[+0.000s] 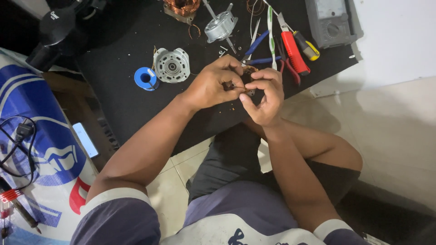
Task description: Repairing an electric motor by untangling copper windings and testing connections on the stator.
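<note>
Copper-wound stator pinched btwn left hand & right hand fingers — above black mat near edge, tools crowd behind.

We record a black mat spread on the tiled floor. Taking the silver motor housing as reference: a blue spool lies just left, red-handled pliers well right, a grey meter beyond those.
</note>
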